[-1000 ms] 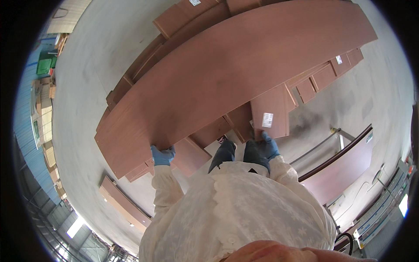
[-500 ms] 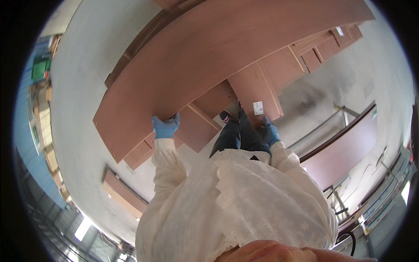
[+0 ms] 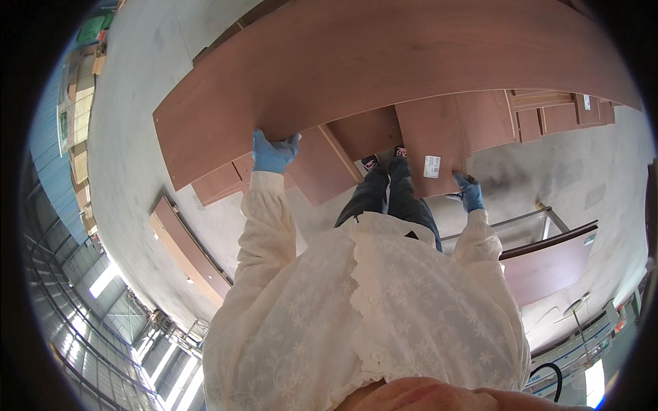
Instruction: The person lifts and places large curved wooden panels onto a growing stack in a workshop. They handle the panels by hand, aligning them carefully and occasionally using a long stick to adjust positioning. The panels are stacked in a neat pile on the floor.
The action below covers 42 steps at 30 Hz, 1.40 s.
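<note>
Left hand (image 3: pixel 273 154) seemingly pinches the long panel (image 3: pixel 384 65) edge; to its right, the right hand (image 3: pixel 469 192), grip unclear, has shifted outward along the labelled panel (image 3: pixel 439 140), widening the reach.

Holds the long panel (image 3: pixel 384 61) by its near edge with the left hand (image 3: pixel 274 153). Touches the near corner of a labelled board (image 3: pixel 430 133) with the right hand (image 3: pixel 470 193).

A long, flat reddish-brown panel (image 3: pixel 384 61) partly covers a smaller, white-labelled panel (image 3: pixel 428 137).
</note>
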Available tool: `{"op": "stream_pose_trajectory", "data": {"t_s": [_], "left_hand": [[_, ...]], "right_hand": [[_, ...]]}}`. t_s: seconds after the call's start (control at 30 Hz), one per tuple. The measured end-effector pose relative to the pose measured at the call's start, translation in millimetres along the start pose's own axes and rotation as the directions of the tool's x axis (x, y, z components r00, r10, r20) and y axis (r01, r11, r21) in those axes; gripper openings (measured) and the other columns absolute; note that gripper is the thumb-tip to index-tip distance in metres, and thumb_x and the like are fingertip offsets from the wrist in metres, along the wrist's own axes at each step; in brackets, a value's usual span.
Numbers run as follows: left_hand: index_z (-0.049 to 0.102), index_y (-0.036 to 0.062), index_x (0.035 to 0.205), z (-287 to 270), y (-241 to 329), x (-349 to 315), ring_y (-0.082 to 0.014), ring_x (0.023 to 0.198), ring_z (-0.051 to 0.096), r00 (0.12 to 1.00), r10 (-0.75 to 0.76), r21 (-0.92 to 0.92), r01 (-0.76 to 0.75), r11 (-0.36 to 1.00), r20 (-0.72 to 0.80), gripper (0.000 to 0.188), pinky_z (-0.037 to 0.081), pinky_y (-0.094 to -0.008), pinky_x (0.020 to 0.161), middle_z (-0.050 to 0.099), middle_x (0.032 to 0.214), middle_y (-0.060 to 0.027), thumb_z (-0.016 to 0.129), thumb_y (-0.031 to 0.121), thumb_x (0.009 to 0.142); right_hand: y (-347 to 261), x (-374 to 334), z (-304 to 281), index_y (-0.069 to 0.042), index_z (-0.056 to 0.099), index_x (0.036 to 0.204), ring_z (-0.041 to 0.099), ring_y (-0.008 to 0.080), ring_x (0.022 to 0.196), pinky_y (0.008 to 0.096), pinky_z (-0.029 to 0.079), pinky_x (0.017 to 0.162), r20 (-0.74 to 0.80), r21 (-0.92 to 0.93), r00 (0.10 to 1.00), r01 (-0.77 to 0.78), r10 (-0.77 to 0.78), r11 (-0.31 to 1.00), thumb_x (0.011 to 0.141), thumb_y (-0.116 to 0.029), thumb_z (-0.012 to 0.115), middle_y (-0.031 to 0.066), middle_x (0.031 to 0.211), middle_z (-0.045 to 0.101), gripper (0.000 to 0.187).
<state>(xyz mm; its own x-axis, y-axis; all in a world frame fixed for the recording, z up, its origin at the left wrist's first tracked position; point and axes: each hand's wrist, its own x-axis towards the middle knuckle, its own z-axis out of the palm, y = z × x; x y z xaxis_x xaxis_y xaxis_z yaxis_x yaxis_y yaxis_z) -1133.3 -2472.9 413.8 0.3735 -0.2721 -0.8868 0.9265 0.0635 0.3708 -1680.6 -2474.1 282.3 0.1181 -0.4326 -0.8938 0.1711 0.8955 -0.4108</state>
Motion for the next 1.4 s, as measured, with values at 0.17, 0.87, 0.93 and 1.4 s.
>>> {"op": "stream_pose_trajectory", "data": {"t_s": [0.17, 0.87, 0.93, 1.4], "left_hand": [[0.037, 0.0078, 0.143, -1.3, -4.6, -5.2, -0.0411, 0.132, 0.041, 0.998, -0.011, 0.027, 0.010, 1.000, 0.054, 0.065, 0.048, -0.0556, 0.101, 0.039, 0.145, -0.0205, 0.048, 0.048, 0.094], [0.044, 0.0134, 0.139, 4.8, -24.8, -34.8, -0.0344, 0.127, 0.048, 0.998, 0.050, -0.040, -0.051, 0.998, -0.033, 0.059, 0.048, -0.0528, 0.100, 0.046, 0.143, -0.0120, 0.051, 0.051, 0.094], [0.045, 0.0138, 0.138, 3.6, -25.0, -32.6, -0.0343, 0.127, 0.048, 0.999, 0.025, -0.070, -0.027, 0.997, -0.032, 0.057, 0.048, -0.0533, 0.100, 0.047, 0.141, -0.0120, 0.051, 0.050, 0.094], [0.048, 0.0161, 0.135, -8.2, -29.6, -20.3, -0.0341, 0.125, 0.049, 0.999, -0.024, -0.141, 0.020, 0.990, -0.030, 0.054, 0.047, -0.0549, 0.100, 0.050, 0.138, -0.0102, 0.054, 0.049, 0.092]], "right_hand": [[2.5, 23.3, 28.5, 0.001, 0.067, 0.107, 0.060, 0.0108, 0.077, 0.0268, 0.051, 0.068, 0.162, -0.368, 0.970, 0.228, -0.180, 0.901, 0.084, -0.021, 0.077, 0.0022, 0.090, 0.066, 0.033], [32.9, -0.1, 152.9, 0.005, 0.069, 0.102, 0.069, 0.0246, 0.078, 0.0363, 0.054, 0.070, 0.184, -0.686, 0.858, 0.462, -0.480, 0.562, 0.077, -0.041, 0.077, 0.0155, 0.084, 0.072, 0.053], [24.0, 1.6, 162.4, 0.004, 0.069, 0.103, 0.070, 0.0284, 0.078, 0.0376, 0.054, 0.070, 0.234, -0.750, 0.871, 0.445, -0.433, 0.490, 0.078, -0.046, 0.075, 0.0177, 0.084, 0.072, 0.056], [17.5, 4.8, 238.8, 0.004, 0.066, 0.109, 0.064, 0.0413, 0.103, 0.0447, 0.051, 0.089, 0.118, -0.939, 0.952, 0.200, -0.284, 0.281, 0.082, -0.070, 0.056, 0.0259, 0.108, 0.068, 0.080]]}}
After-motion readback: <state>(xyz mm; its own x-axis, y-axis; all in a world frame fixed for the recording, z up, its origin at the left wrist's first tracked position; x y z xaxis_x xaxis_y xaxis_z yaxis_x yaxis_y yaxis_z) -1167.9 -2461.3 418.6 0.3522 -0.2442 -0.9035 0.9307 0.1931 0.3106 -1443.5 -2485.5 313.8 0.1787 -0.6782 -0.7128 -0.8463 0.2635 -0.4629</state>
